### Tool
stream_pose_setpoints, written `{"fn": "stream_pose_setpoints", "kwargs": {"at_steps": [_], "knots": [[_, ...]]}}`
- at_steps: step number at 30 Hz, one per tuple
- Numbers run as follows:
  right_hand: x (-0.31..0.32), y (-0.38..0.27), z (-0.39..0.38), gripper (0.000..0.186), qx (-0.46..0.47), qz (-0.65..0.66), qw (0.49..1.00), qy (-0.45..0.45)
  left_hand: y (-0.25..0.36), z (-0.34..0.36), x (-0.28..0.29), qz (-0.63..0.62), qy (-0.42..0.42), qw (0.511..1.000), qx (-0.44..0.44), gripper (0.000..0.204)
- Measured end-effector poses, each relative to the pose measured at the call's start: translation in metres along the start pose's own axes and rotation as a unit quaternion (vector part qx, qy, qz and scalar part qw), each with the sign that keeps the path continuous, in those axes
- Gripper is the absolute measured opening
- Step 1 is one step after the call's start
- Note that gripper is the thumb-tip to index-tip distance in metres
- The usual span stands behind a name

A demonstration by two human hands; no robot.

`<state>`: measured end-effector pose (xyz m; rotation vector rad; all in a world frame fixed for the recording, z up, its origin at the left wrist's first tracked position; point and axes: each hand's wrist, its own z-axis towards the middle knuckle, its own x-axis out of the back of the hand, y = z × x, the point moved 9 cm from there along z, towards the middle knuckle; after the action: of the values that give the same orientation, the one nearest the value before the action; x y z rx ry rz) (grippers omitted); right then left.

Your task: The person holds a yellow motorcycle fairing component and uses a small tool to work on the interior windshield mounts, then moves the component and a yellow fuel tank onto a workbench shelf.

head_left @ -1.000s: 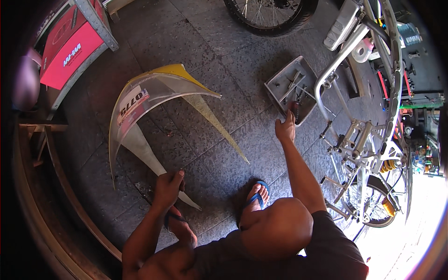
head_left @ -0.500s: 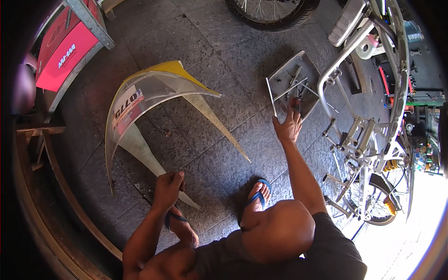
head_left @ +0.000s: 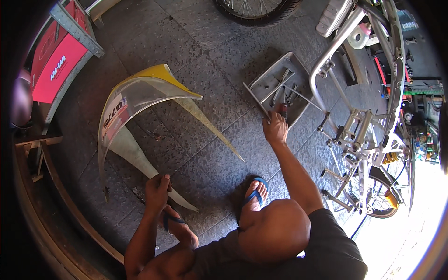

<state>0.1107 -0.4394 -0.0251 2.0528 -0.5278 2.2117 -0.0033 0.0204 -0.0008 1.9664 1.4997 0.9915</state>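
My left hand [head_left: 156, 191] is closed around the pale, tapered lower strip of a curved yellow bodywork piece [head_left: 151, 70], which has a clear screen and a printed label. My right hand [head_left: 275, 127] reaches to a shallow metal tray [head_left: 254, 79] on the floor, its thumb and fingers on a thin metal rod [head_left: 252, 93] at the tray's left side. A dark reddish handle [head_left: 283, 110] lies by my fingertips, partly hidden. Other metal tools and rods lie in the tray.
A stripped motorcycle frame [head_left: 354, 130] stands at right, with tools behind it. A spoked wheel [head_left: 256, 14] is at the top. A red box [head_left: 56, 56] on a metal stand and a wooden bench [head_left: 60, 186] are at left. My sandalled feet [head_left: 254, 191] are on the tiled floor.
My right hand has shifted left, and the thin rod has swung out over the tray's left edge. The view has shifted slightly. My left hand keeps its hold.
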Motion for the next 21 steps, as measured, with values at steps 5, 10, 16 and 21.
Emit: {"fn": "stream_pose_setpoints", "kwargs": {"at_steps": [5, 10, 16, 21], "knots": [[-0.001, -0.011, -0.026, 0.038, 0.004, 0.035, 0.999, -0.013, 0.010, -0.002, 0.002, -0.003, 0.016, 0.999, -0.028, 0.037], [0.018, -0.023, -0.032, 0.040, 0.017, 0.023, 0.999, 0.038, 0.015, -0.009, 0.017, 0.030, 0.057, 0.997, -0.044, 0.036], [0.035, -0.050, -0.066, 0.026, 0.046, 0.192, 0.978, 0.062, -0.018, -0.008, 0.041, 0.000, 0.134, 0.990, -0.040, 0.032], [0.004, -0.064, -0.093, 0.039, -0.052, 0.175, 0.980, -0.078, -0.023, -0.014, 0.061, -0.038, 0.231, 0.968, -0.093, 0.033]]}}
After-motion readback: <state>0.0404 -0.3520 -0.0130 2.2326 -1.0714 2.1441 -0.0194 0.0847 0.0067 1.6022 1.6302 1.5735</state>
